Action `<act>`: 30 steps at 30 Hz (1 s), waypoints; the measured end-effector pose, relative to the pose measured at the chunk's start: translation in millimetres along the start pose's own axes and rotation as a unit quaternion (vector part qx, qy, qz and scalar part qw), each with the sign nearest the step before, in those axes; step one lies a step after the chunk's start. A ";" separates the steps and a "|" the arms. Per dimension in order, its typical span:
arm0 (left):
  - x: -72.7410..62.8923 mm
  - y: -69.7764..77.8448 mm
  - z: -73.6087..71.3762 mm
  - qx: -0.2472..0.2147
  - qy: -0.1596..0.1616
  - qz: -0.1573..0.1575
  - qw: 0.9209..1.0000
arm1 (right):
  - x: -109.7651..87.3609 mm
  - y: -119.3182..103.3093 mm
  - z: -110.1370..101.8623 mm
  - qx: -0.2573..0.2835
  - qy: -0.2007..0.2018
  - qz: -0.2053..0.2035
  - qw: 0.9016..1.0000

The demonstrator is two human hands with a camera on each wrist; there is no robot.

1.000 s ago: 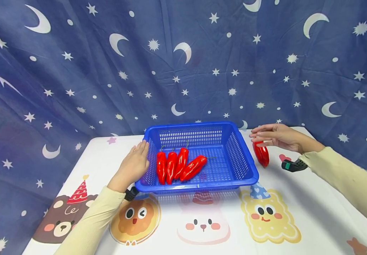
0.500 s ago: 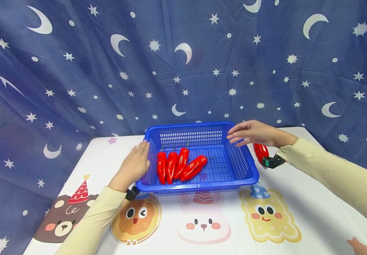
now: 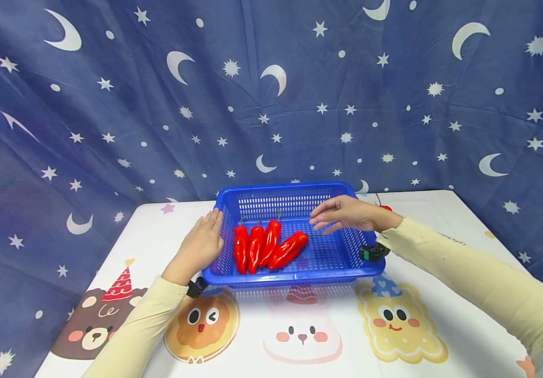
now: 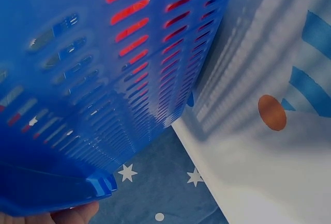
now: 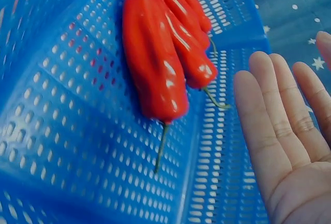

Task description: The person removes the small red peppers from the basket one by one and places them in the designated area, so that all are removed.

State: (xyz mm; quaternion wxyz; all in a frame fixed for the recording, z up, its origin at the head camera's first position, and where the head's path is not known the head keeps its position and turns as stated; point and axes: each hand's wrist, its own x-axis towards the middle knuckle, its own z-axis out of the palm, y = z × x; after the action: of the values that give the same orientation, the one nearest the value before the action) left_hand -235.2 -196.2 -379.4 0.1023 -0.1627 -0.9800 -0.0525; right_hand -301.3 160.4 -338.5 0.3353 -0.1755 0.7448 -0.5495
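A blue plastic basket (image 3: 295, 280) stands on the table with several glossy red peppers (image 3: 271, 241) lying in its left half. Three lie side by side, while the rightmost pepper (image 5: 152, 58) slants with its green stem pointing right. My left hand (image 3: 199, 242) rests along the basket's left rim, fingers straight; in the left wrist view its fingertips (image 4: 77, 214) show at the rim. Over the right part of the basket hovers my right hand (image 3: 347, 214), holding nothing, fingers extended in the right wrist view. Another red pepper (image 3: 386, 208) lies outside the basket, mostly hidden behind my right wrist.
A white tablecloth (image 3: 233, 346) with cartoon prints covers the table. Behind it hangs a dark blue curtain (image 3: 295, 131) with moons and stars. Black wrist cameras sit under both wrists, the right camera (image 3: 374, 252) overlapping the basket's right rim in the head view.
My right hand has moved left from above the pepper outside the basket to over the basket's inside. My left hand and the peppers have stayed in place.
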 end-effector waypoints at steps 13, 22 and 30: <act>0.7 1.0 0.2 0.005 -0.003 0.002 1.000 | 27.5 19.4 14.7 0.036 -0.028 0.037 0.998; 1.1 1.0 0.2 0.004 -0.002 0.001 1.000 | 37.8 25.9 18.8 0.004 -0.051 0.064 0.997; 1.1 0.2 -0.7 0.006 0.001 0.001 1.000 | 46.7 28.2 17.4 -0.025 -0.058 0.096 0.993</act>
State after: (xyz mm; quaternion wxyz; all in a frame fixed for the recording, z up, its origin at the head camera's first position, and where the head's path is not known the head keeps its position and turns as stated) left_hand -236.1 -195.7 -378.4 0.1042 -0.1634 -0.9799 -0.0466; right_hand -319.5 128.2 -382.3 0.4246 -0.1433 0.7509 -0.4851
